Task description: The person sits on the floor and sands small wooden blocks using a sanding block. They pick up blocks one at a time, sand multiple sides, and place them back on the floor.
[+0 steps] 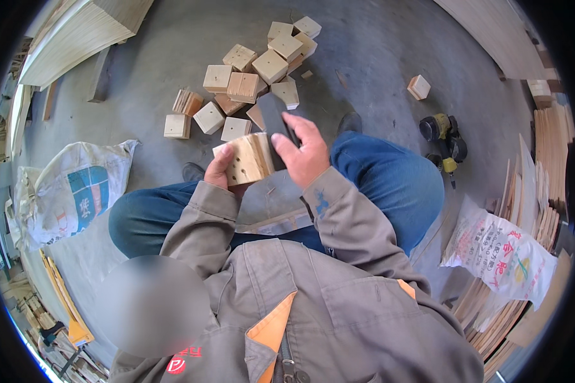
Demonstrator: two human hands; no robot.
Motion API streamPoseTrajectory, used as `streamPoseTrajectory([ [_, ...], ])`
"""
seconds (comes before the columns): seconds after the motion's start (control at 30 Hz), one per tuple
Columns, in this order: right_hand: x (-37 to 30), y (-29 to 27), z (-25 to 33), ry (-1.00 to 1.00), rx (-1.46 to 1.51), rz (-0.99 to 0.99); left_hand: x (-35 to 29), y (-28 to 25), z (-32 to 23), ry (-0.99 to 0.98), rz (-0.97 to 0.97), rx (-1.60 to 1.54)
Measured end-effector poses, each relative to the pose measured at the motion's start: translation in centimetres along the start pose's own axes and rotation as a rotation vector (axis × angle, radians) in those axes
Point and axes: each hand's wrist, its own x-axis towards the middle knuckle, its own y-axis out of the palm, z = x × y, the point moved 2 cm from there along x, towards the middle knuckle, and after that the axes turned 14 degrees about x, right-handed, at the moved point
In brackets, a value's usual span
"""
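blocks point(269, 66) on grey floor point(377, 76) between board stacks point(86, 45)

In the head view, my left grip point(220, 168) holds a wooden block point(249, 166) with small holes. My right grip point(308, 150) holds a dark flat piece point(274, 118) at this block's right side. Beyond, I see many wooden blocks in a loose pile point(269, 66) on the grey floor point(377, 70). One single block point(419, 88) lies apart to the right, near yellow-black power equipment point(436, 128). White sacks point(52, 195) lie at both sides.
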Motion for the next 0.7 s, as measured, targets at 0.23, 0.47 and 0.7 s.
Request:
streamPoseTrajectory([
  [0.23, -4.0, 1.9, 3.0, -0.199, -0.114, 0.164, -0.5, -1.3, -2.3, 0.009, -0.150, -0.137],
  [0.47, 0.2, -0.1, 1.1, -0.111, -0.137, 0.024, -0.7, 0.9, -0.8, -0.008, 0.075, -0.087],
  [0.7, -4.5, 1.0, 4.0, -0.254, -0.144, 0.207, -0.6, -0.6, -2.6, -0.013, 0.002, -0.248],
])
